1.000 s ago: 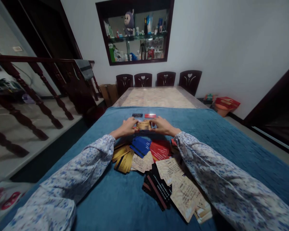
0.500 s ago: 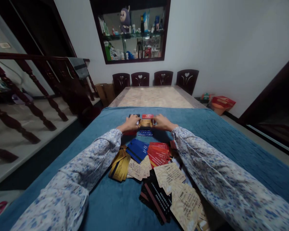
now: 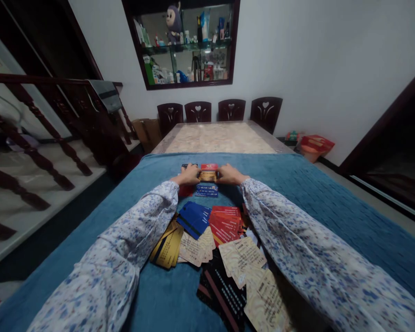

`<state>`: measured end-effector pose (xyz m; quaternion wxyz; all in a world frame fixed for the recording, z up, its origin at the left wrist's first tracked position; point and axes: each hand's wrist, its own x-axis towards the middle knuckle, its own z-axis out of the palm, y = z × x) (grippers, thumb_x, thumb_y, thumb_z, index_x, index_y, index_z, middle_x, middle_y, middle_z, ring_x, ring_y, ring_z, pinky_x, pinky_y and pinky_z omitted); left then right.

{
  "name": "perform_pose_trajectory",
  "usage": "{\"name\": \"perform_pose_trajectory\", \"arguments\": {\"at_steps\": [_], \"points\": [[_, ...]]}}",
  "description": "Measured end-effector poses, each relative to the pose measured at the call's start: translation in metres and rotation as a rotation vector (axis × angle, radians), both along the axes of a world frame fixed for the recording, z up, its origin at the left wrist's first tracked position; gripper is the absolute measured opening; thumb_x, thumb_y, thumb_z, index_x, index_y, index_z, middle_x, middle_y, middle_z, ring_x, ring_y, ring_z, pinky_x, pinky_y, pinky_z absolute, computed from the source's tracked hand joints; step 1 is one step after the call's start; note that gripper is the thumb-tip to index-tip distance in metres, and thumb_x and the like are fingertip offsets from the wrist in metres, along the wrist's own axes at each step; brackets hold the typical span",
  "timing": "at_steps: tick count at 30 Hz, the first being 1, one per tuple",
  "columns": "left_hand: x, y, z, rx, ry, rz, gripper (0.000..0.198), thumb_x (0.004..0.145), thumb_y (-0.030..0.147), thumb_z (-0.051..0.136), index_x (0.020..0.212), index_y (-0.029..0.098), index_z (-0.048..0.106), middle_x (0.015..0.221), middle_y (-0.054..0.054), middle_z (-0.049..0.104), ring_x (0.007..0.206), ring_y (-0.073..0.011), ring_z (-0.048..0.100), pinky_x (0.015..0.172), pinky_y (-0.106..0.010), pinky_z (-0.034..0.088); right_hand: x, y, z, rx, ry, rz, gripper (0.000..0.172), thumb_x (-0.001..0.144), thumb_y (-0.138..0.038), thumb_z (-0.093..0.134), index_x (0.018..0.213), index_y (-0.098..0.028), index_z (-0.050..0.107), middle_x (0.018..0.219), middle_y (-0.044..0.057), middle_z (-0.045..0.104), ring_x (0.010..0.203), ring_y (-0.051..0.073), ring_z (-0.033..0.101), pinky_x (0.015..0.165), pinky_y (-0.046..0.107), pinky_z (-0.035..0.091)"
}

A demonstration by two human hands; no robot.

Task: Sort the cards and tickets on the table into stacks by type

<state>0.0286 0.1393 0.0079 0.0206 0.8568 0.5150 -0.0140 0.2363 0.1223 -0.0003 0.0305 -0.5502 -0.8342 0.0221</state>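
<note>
A gold card (image 3: 208, 176) lies at the far part of the blue cloth, just below a red card (image 3: 209, 166) and above a blue card with white print (image 3: 206, 190). My left hand (image 3: 188, 175) holds the gold card's left edge, fingers closed. On its right edge, my right hand (image 3: 230, 175) grips with bent fingers. A dark card (image 3: 184, 165) and another red card (image 3: 186, 191) are partly hidden by my left hand. Nearer me lie fanned blue cards (image 3: 194, 220), red cards (image 3: 225, 226), gold cards (image 3: 168, 246), cream cards (image 3: 242, 258) and black cards (image 3: 224, 288).
The blue cloth (image 3: 131, 203) covers the near part of a stone-topped table (image 3: 214, 136). Several dark chairs (image 3: 231, 110) stand at its far end. A dark railing (image 3: 58, 129) runs at the left, and a red bag (image 3: 316, 145) sits at the right.
Both hands, with the gold card between them, have moved slightly away from me and lower. More of the blue card below it shows. The whole view has shifted a little.
</note>
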Motion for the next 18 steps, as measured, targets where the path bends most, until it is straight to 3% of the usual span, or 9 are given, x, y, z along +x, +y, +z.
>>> {"name": "perform_pose_trajectory", "arguments": {"at_steps": [18], "points": [[0.005, 0.01, 0.0, -0.04, 0.041, -0.033, 0.029, 0.078, 0.021, 0.06, 0.103, 0.018, 0.074, 0.121, -0.017, 0.063, 0.122, -0.0388, 0.05, 0.1, -0.055, 0.045, 0.0, 0.014, -0.002, -0.138, 0.048, -0.026, 0.032, 0.083, -0.034, 0.069, 0.11, -0.018, 0.077, 0.108, 0.008, 0.078, 0.099, 0.024, 0.072, 0.08, 0.025, 0.051]]}}
